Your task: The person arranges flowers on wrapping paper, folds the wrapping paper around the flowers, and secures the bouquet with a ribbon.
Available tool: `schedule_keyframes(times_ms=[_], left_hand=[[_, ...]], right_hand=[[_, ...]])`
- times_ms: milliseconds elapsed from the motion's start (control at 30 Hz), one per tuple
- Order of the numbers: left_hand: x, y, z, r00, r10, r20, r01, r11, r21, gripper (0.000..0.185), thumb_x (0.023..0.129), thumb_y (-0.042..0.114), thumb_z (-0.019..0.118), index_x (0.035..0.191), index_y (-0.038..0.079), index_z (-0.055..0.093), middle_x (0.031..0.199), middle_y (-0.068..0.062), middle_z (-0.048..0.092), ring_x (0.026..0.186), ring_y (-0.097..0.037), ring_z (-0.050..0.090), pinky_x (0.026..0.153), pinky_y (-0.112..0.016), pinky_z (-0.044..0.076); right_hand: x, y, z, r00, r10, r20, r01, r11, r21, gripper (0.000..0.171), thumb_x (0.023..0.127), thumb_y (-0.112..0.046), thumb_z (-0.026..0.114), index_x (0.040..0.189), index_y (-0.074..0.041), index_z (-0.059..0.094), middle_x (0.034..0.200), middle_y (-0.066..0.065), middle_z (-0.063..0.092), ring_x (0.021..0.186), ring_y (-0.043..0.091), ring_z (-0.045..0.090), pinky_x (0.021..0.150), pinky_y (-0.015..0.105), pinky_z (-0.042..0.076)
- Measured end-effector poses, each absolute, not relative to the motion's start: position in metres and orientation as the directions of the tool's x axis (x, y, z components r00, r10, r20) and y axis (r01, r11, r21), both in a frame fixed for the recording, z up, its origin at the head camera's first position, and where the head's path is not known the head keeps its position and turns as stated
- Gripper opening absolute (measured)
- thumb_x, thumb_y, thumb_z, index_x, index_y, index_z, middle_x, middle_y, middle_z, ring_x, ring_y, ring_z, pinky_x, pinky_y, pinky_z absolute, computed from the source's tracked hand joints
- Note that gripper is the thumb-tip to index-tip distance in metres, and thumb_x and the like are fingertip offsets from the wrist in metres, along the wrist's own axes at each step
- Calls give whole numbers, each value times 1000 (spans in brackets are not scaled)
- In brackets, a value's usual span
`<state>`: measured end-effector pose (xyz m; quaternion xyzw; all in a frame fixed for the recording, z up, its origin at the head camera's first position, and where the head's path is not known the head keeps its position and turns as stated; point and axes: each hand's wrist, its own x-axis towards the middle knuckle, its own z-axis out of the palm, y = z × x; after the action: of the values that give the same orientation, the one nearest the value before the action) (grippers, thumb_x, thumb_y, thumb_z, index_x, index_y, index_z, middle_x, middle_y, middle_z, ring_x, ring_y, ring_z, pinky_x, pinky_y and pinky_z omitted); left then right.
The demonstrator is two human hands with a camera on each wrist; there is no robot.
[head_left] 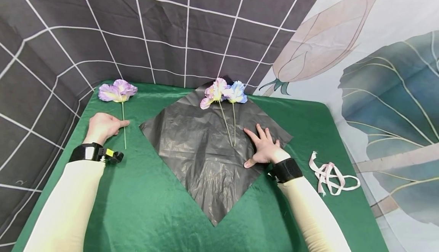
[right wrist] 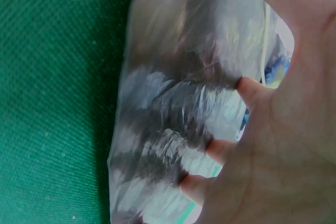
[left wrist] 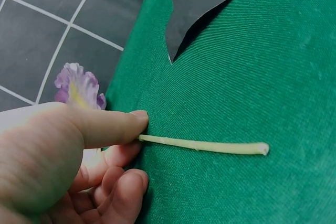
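Left hand [head_left: 103, 127] is pinching the purple flower [head_left: 117, 90] stem at frame left. Right hand [head_left: 264, 148], fingers spread flat, is pressing the dark sheet [head_left: 202, 156] at bench [head_left: 154, 214] centre.

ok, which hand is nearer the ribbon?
Right. The right hand lies flat on the dark sheet, just beside the ribbon; the left hand is across the table at the purple flower's stem.

left hand [head_left: 103, 127] curled, thumb extended; right hand [head_left: 264, 148] flat, fingers spread, both forearms forward
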<state>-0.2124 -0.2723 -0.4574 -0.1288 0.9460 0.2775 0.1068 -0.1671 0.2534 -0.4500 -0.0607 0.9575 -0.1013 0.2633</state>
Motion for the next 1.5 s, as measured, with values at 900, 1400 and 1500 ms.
schedule_keyframes(times_ms=[900,1400,1500], left_hand=[[-221,-203,-454,-976,-98,-196,-206,109,972,44,85,25,72,105,-13,64,66,2,67,56,-7,65,55,-23,55],[-211,-80,-468,-990,56,-127,-123,78,989,22,89,12,66,100,-7,66,87,-24,69,62,-17,69,63,-30,57],[-211,-60,-469,-992,61,-115,-110,75,991,18,88,11,66,98,-5,66,86,-22,69,62,-18,69,62,-30,57]], right_hand=[[-169,254,-451,-855,-156,-494,-57,976,-209,131,46,-62,85,151,-42,9,159,9,-11,143,42,-10,96,79,8],[-166,254,-453,-851,-154,-503,-48,975,-218,131,47,-61,85,151,-43,8,159,8,-11,143,41,-9,97,79,9],[-166,254,-452,-852,-163,-497,-53,972,-228,131,47,-62,85,151,-42,9,159,9,-10,143,42,-9,96,79,9]])
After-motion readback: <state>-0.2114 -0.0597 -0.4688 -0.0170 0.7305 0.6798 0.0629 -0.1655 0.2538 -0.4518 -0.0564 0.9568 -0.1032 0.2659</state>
